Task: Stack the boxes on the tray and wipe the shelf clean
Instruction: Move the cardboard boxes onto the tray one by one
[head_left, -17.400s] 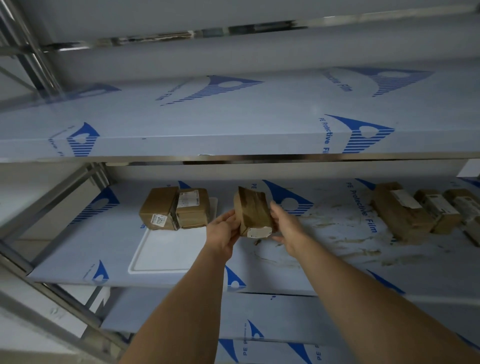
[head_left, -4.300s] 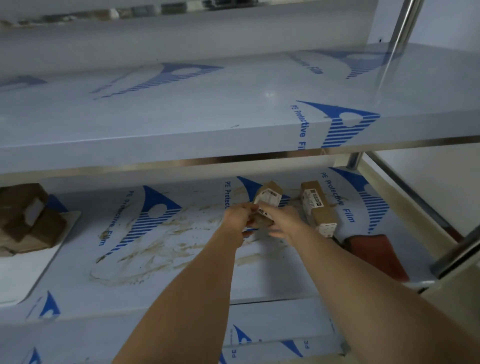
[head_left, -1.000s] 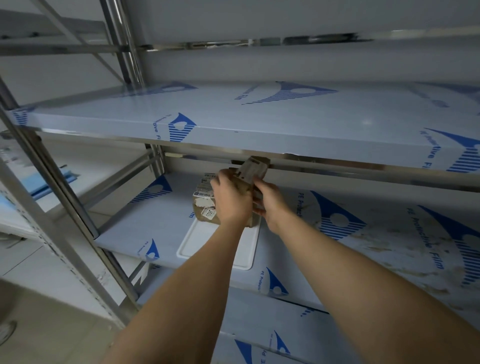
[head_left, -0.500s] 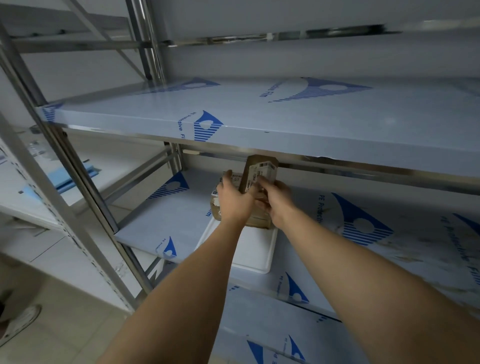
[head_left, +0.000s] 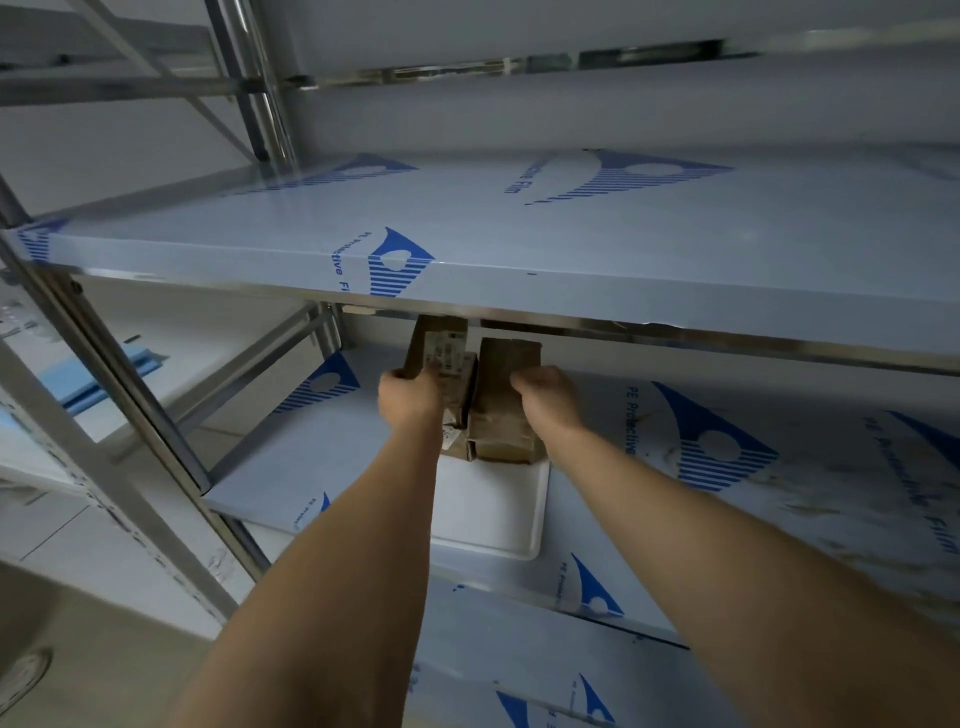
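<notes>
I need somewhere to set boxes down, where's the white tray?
The white tray lies on the left end of the middle shelf, under the stacked boxes, between both forearms.

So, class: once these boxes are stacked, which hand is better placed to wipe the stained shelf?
Right, probably. The right hand is nearer the brown smears, which lie right of the tray.

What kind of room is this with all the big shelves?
Probably a storeroom or stockroom. Tall metal racking carries wide shelves still covered in blue-printed protective film, and labelled cardboard boxes are stacked on a white tray, like goods being stored or sorted.
</notes>
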